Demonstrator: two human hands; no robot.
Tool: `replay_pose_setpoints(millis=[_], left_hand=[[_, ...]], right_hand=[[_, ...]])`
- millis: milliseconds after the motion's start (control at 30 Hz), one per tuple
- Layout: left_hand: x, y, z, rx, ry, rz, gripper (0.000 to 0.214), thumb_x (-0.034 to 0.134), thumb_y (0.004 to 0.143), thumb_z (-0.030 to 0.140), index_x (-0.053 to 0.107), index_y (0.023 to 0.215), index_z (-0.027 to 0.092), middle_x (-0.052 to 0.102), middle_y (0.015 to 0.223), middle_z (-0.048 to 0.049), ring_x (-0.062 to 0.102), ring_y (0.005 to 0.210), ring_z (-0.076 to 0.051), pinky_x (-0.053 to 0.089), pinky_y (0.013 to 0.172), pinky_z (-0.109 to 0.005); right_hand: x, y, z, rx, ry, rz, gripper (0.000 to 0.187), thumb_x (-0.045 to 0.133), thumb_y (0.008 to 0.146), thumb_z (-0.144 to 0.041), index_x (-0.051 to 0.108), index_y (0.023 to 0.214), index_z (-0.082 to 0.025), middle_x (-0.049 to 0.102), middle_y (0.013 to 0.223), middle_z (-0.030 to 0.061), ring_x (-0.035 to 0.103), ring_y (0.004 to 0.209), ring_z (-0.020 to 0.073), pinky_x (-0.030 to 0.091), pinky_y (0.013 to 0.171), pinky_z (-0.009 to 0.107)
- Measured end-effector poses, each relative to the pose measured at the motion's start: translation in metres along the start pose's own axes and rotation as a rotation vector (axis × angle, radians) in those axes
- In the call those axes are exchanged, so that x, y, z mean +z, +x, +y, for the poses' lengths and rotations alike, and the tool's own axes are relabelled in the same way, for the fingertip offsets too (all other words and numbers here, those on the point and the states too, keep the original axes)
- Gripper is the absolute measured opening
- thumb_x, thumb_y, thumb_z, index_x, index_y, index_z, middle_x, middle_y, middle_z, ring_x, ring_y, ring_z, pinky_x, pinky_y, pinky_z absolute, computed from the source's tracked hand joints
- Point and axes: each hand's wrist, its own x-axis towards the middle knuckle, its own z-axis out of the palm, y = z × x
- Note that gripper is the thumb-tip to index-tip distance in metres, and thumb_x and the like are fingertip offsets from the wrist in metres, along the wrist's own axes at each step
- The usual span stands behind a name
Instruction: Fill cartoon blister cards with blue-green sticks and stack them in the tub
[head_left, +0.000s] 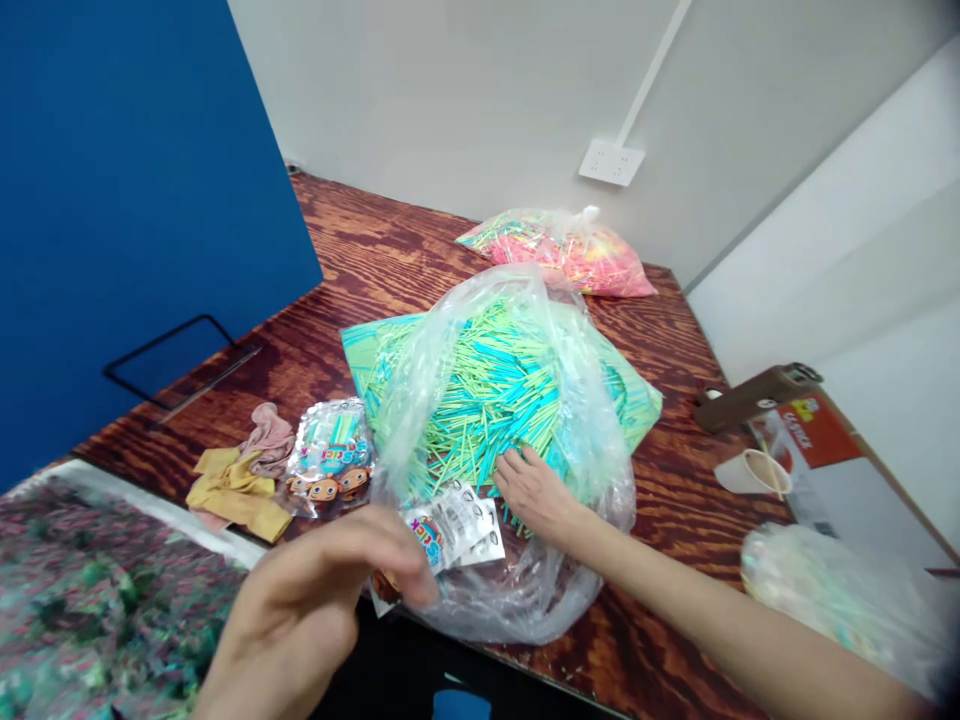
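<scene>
A wide-mouthed clear plastic bag holds a loose heap of thin green and blue sticks. My right hand reaches into the heap's near side, back up, its bent fingers closed on some of the sticks; the fingertips are partly hidden. Closer to me, my left hand is held with thumb and fingers apart in a curve, with nothing visible between them. Its forefinger overlaps a fan of small printed packets lying at the bag's near edge. To their left is a clear pack of printed packets.
Behind the bag lies a tied bag of coloured sticks. Yellow and pink cloths are at left. A brown flask, paper cup, and another filled bag stand right. A blue panel borders the wood-grain table.
</scene>
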Motion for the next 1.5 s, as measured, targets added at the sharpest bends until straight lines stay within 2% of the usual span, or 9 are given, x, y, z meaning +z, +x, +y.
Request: replay_pose_setpoints(millis=[300, 500, 733, 900, 1000, 1133, 1300, 1400, 1500], left_hand=[[0.002, 0.038, -0.035, -0.327, -0.236, 0.155, 0.026, 0.075, 0.077, 0.039, 0.073, 0.089, 0.016, 0.066, 0.08, -0.005, 0.062, 0.076, -0.015, 0.051, 0.071, -0.023], [0.011, 0.047, -0.066, -0.374, -0.113, 0.109, 0.028, 0.069, 0.082, 0.04, 0.07, 0.093, 0.014, 0.068, 0.082, -0.0059, 0.062, 0.074, -0.014, 0.051, 0.073, -0.025], [0.047, 0.066, -0.094, 0.213, 0.611, 0.082, 0.054, 0.052, 0.094, 0.028, 0.036, 0.145, 0.027, 0.043, 0.148, -0.011, 0.043, 0.134, -0.025, 0.04, 0.107, -0.045], [0.047, 0.087, -0.112, 0.298, 0.788, -0.153, 0.032, 0.039, 0.098, 0.023, 0.059, 0.124, 0.02, 0.063, 0.125, -0.0118, 0.057, 0.118, -0.023, 0.045, 0.102, -0.042], [0.043, 0.085, -0.112, 0.17, 0.648, -0.098, 0.031, 0.038, 0.098, 0.023, 0.059, 0.121, 0.02, 0.067, 0.115, -0.0099, 0.065, 0.102, -0.021, 0.052, 0.091, -0.039], [0.043, 0.077, -0.099, 0.266, 0.582, -0.079, 0.047, 0.042, 0.097, 0.022, 0.038, 0.144, 0.022, 0.053, 0.141, -0.0123, 0.055, 0.124, -0.024, 0.046, 0.103, -0.042], [0.038, 0.081, -0.098, 0.46, 0.937, -0.178, 0.029, 0.043, 0.094, 0.013, 0.064, 0.112, 0.018, 0.071, 0.107, -0.01, 0.064, 0.103, -0.022, 0.041, 0.106, -0.048], [0.034, 0.079, -0.101, 0.351, 0.978, -0.115, 0.026, 0.043, 0.094, 0.013, 0.068, 0.1, 0.017, 0.071, 0.101, -0.0104, 0.065, 0.1, -0.023, 0.05, 0.092, -0.042], [0.034, 0.068, -0.098, 0.206, 0.86, -0.247, 0.027, 0.043, 0.097, 0.021, 0.069, 0.103, 0.019, 0.072, 0.096, -0.0073, 0.067, 0.093, -0.021, 0.053, 0.084, -0.036]], right_hand=[[-0.001, -0.002, 0.012, 0.127, 0.228, 0.083, 0.015, 0.044, 0.093, -0.009, 0.056, 0.087, -0.016, 0.06, 0.084, 0.0084, 0.048, 0.079, 0.023, 0.037, 0.076, 0.036], [-0.017, 0.011, 0.022, 0.49, 0.963, 0.145, 0.017, 0.04, 0.092, -0.013, 0.045, 0.079, -0.022, 0.062, 0.071, 0.0003, 0.055, 0.068, 0.018, 0.038, 0.068, 0.03], [-0.036, 0.018, -0.004, 0.578, 1.977, -0.098, 0.029, 0.064, 0.084, -0.044, 0.054, 0.072, -0.02, 0.057, 0.057, -0.0055, 0.053, 0.051, 0.0114, 0.039, 0.056, 0.026], [-0.029, 0.008, -0.028, 0.605, 2.382, -0.253, 0.033, 0.078, 0.072, -0.043, 0.058, 0.077, -0.018, 0.061, 0.06, -0.0036, 0.057, 0.052, 0.0112, 0.042, 0.055, 0.025], [-0.029, 0.004, -0.032, 0.633, 2.449, -0.297, 0.03, 0.08, 0.07, -0.036, 0.06, 0.078, -0.016, 0.061, 0.063, -0.0032, 0.058, 0.054, 0.0109, 0.044, 0.058, 0.025], [-0.032, 0.008, -0.041, 0.633, 2.418, -0.298, 0.023, 0.077, 0.071, -0.034, 0.061, 0.074, -0.017, 0.06, 0.06, -0.0037, 0.056, 0.051, 0.0107, 0.042, 0.054, 0.025], [-0.031, 0.014, -0.052, 0.568, 2.366, -0.305, 0.023, 0.076, 0.069, -0.031, 0.059, 0.065, -0.017, 0.059, 0.055, -0.0028, 0.055, 0.052, 0.011, 0.041, 0.057, 0.025], [-0.032, 0.01, -0.053, 0.554, 2.399, -0.375, 0.025, 0.078, 0.067, -0.032, 0.062, 0.078, -0.016, 0.063, 0.064, -0.002, 0.058, 0.056, 0.0112, 0.043, 0.061, 0.025], [-0.037, 0.007, -0.053, 0.5, 2.281, -0.384, 0.021, 0.073, 0.073, -0.034, 0.061, 0.072, -0.016, 0.062, 0.061, -0.0019, 0.055, 0.055, 0.0113, 0.042, 0.061, 0.026]])
